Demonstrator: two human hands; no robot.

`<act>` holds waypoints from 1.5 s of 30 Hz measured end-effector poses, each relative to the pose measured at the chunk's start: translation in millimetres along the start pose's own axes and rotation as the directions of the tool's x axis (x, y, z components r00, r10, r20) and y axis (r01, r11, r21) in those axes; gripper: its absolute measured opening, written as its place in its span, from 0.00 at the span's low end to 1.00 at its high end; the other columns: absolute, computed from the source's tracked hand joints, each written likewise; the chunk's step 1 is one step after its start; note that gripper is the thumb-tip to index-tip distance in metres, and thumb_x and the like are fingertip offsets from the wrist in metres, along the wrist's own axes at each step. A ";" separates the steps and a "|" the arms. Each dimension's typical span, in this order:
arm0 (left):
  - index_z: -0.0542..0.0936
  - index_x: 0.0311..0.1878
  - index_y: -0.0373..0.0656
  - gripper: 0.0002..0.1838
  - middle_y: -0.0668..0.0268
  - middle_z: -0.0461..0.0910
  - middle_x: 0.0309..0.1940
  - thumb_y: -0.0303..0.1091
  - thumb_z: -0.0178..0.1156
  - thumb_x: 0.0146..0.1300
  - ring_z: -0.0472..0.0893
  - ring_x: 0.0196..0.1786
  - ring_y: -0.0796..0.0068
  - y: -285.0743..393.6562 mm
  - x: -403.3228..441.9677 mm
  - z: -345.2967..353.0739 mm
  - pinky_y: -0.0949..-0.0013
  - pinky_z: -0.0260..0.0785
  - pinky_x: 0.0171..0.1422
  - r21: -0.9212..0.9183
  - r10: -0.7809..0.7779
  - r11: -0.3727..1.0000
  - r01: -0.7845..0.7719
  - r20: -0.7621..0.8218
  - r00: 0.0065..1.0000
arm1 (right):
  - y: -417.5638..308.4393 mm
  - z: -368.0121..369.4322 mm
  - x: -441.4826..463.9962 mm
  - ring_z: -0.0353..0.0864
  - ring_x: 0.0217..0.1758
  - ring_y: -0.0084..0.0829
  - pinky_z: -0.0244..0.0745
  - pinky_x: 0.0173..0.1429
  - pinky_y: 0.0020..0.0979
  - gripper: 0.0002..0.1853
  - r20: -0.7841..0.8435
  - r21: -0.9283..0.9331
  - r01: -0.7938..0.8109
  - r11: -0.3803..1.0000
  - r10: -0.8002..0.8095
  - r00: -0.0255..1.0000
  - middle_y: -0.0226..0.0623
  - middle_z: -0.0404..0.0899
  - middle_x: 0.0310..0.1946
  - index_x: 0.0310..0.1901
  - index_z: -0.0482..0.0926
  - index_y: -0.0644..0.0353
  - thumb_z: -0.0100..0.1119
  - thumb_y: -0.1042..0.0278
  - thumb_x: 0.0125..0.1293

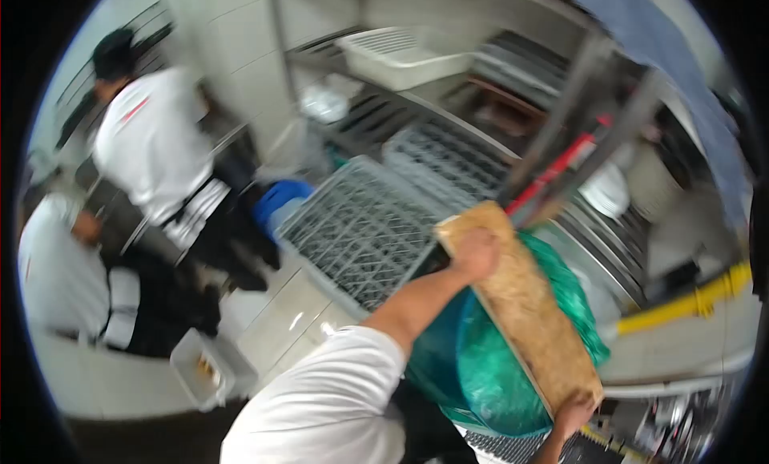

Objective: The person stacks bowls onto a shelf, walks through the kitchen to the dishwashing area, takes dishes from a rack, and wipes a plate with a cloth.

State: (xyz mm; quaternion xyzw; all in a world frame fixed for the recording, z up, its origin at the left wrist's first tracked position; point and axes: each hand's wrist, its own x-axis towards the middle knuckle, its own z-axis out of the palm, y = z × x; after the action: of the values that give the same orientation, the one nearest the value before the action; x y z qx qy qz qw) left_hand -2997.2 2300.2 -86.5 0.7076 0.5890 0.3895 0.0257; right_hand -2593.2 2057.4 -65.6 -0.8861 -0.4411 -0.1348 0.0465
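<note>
Head view gives me a long brown board [525, 308], slanting over a green plastic bag [501, 380] which lines a round bin [436, 360]. My left hand [478, 254] is on the board near its far end; the fingers lie on its face and look partly bent, but blur hides their tips, so I cannot tell how closed they are. My right hand [577, 412] is at the near end, with the fingers bent around the corner and closed on the board.

Just beside the bin, a grey plastic crate with a lattice bottom [360, 227] sits tilted in my view, and a similar crate [448, 163] is behind it. On the metal shelf [376, 127] I see a white plastic tray [404, 59] and, near it, a stack of grey trays [521, 67]. A red bar [553, 171] is near the far end of the board. Well apart, on the left of the view, are two co-workers in white tops [156, 135], with a small pale bin [204, 372] on the floor [292, 312] near them.
</note>
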 end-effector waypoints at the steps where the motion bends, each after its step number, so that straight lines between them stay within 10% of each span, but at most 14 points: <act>1: 0.77 0.41 0.39 0.13 0.53 0.73 0.43 0.35 0.53 0.56 0.70 0.52 0.54 7.7 -3.4 -15.7 0.52 0.60 0.57 0.007 0.019 1.000 -0.020 0.085 0.996 | 3.9 1.3 -4.0 0.65 0.64 0.50 0.62 0.64 0.46 0.30 0.006 0.075 -0.103 0.992 0.103 0.995 0.50 0.65 0.63 0.62 0.67 0.62 0.42 0.46 0.69; 45: 0.77 0.38 0.40 0.10 0.59 0.70 0.41 0.33 0.57 0.53 0.68 0.51 0.60 8.3 -1.4 -15.9 0.60 0.59 0.56 -0.102 -0.016 0.995 0.021 0.046 0.999 | 6.7 11.1 5.7 0.68 0.62 0.47 0.64 0.62 0.45 0.31 0.035 -0.010 -0.090 0.996 0.091 0.995 0.46 0.67 0.62 0.63 0.68 0.57 0.36 0.42 0.70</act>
State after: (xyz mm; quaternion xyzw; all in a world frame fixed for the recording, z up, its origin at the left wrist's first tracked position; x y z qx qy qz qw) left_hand -2999.7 2289.7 -72.1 0.7084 0.5740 0.4031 0.0789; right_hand -2582.5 2060.0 -74.3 -0.9076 -0.4006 -0.1189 0.0412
